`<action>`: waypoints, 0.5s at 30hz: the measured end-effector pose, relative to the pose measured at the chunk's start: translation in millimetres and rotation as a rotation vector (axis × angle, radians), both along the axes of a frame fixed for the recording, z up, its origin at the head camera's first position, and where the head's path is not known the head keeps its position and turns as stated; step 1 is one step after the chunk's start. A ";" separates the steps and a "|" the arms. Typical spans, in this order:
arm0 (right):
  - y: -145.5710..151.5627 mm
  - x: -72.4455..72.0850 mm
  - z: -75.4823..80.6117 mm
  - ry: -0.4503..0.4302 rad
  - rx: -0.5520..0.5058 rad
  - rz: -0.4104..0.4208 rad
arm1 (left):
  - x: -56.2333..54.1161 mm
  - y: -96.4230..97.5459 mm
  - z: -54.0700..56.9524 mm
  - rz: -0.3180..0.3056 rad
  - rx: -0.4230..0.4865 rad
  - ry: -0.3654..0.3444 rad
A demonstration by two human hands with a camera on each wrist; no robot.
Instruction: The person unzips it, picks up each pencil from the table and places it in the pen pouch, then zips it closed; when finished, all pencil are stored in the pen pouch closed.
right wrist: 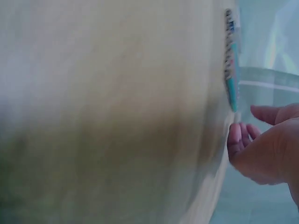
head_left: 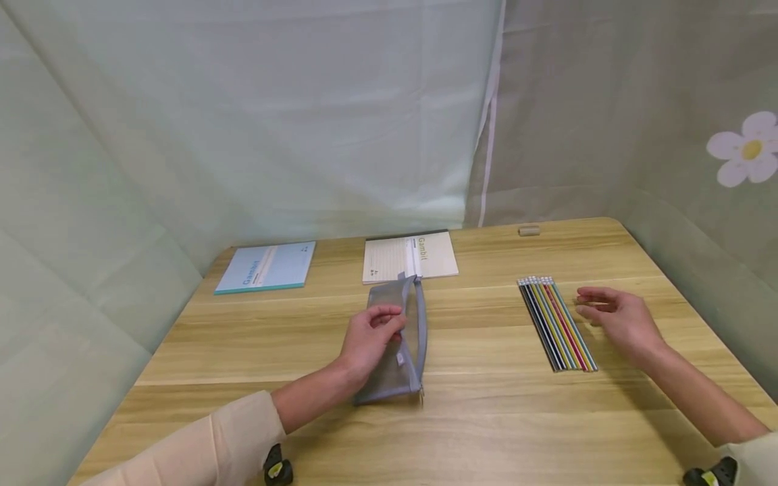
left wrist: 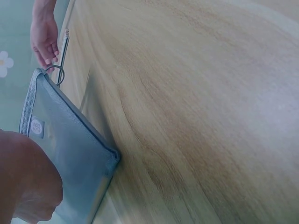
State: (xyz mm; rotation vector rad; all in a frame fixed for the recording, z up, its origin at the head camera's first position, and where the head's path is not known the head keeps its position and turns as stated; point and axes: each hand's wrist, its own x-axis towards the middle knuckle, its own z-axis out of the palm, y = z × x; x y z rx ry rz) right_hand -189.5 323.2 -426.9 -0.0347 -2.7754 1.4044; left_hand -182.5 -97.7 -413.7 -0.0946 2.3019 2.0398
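Note:
A grey mesh zip pencil case [head_left: 389, 371] stands tilted near the middle of the table, its zipped mouth gaping toward the right. My left hand [head_left: 372, 337] pinches the near edge of that mouth between thumb and fingers. In the left wrist view the case [left wrist: 79, 154] shows a small label and a ring at the zip end. My right hand [head_left: 623, 324] hovers just right of a row of striped pencils [head_left: 556, 324], thumb and fingers apart with nothing between them. The pencils lie side by side, white eraser ends pointing away.
A blue notebook [head_left: 265, 267] lies at the back left, and a cream notebook [head_left: 389, 260] sits at the back middle, just behind the pencil case. Near the far edge on the right is a small brownish block [head_left: 529, 231]. Fabric curtains [head_left: 304, 121] enclose the table's back and sides.

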 end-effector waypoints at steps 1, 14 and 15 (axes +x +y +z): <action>1.0 -0.5 -2.0 0.010 0.013 0.013 | -0.2 -0.3 0.0 0.001 -0.007 -0.004; 2.5 -5.9 -10.4 0.075 0.121 0.068 | -0.3 -1.5 0.0 0.002 -0.024 -0.011; 2.3 -6.2 -10.3 0.078 0.129 0.068 | -0.2 -1.4 0.4 0.003 -0.022 -0.008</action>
